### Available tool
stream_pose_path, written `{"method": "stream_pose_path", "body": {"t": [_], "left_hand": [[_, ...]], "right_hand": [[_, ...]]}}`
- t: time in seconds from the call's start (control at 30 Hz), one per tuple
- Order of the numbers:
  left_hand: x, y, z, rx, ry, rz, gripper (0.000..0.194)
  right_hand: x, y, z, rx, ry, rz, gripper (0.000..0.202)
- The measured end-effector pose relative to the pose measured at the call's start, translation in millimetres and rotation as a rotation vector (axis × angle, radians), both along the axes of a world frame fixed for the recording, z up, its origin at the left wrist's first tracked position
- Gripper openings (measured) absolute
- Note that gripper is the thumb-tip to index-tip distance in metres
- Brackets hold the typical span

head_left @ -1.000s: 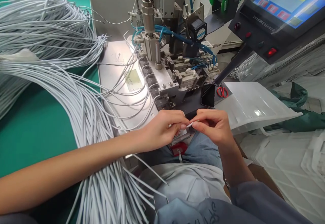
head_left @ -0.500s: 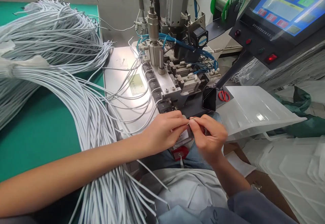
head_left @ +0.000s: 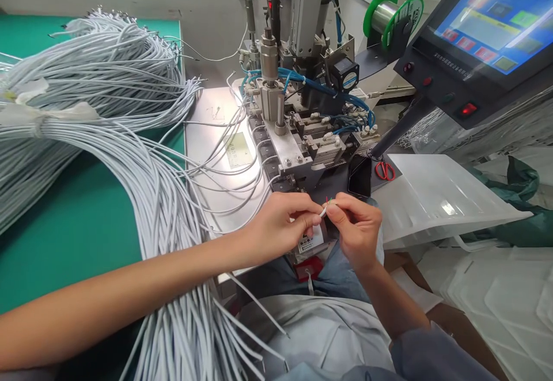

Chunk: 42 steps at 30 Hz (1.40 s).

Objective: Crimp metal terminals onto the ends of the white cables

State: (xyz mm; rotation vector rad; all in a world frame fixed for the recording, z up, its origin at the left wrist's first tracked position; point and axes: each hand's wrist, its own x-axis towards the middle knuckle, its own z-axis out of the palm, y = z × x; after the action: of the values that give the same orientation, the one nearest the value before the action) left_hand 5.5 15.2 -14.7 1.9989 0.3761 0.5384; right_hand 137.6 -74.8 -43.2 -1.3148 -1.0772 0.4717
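Note:
Between my two hands is the end of a white cable [head_left: 323, 211], with thin red and green wires [head_left: 329, 200] sticking out of it. My left hand [head_left: 285, 223] pinches the cable just below its end. Thumb and fingertips of my right hand [head_left: 358, 225] close on the thin wires at the tip. Both hands are in front of the machine [head_left: 298, 162], above my lap. Under my left forearm runs a thick bundle of white cables [head_left: 159, 208]. Several cables from it lead into the machine's left side.
Another heap of white cables [head_left: 116, 64] lies on the green mat [head_left: 95, 214]. At right are a touchscreen panel [head_left: 479, 35], a solder wire spool [head_left: 384, 17], red-handled scissors [head_left: 384, 171], a dark phone [head_left: 360, 176] and a translucent plastic tray [head_left: 449, 197].
The red and green wires now show between my fingertips, where they were hidden before. My hands stay close together, and the whole view has shifted slightly.

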Motion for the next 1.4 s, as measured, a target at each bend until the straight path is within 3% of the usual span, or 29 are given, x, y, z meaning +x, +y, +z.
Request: {"method": "stream_pose_path", "body": {"t": [0.17, 0.4, 0.5, 0.6, 0.77, 0.97, 1.03, 1.23, 1.4], "left_hand": [[1.1, -4.3, 4.9, -0.211, 0.047, 0.046, 0.016], [1.6, -3.0, 1.7, -0.128, 0.079, 0.065, 0.018], [1.8, -3.3, 2.4, -0.130, 0.070, 0.092, 0.018], [2.1, -3.8, 4.3, -0.192, 0.035, 0.119, 0.016], [2.1, -4.3, 4.8, -0.234, 0.002, 0.114, 0.015], [1.1, -4.2, 2.7, -0.246, 0.023, 0.072, 0.018], [0.9, 0.6, 3.5, -0.153, 0.061, 0.065, 0.019], [0.0, 26.5, -1.0, 0.505, 0.422, -0.013, 0.025], [-1.0, 31.9, -17.0, 0.662, 0.609, -0.028, 0.020]], "right_hand": [[-6.3, -1.7, -5.1, -0.023, -0.051, -0.123, 0.013], [16.9, -0.2, 5.9, 0.198, -0.626, -0.112, 0.018], [16.6, 0.3, 3.8, 0.280, -0.718, -0.159, 0.021], [9.5, 0.7, -0.2, 0.229, -0.511, -0.201, 0.016], [2.8, 5.0, 0.2, -0.015, 0.072, 0.006, 0.009], [9.4, 8.2, 5.4, 0.018, 0.068, 0.091, 0.008], [13.1, 10.8, 3.9, -0.046, 0.062, 0.147, 0.010], [25.3, 34.3, -19.8, -0.267, -0.061, 0.264, 0.013], [27.9, 47.6, -38.5, -0.334, -0.007, 0.244, 0.013]]}}
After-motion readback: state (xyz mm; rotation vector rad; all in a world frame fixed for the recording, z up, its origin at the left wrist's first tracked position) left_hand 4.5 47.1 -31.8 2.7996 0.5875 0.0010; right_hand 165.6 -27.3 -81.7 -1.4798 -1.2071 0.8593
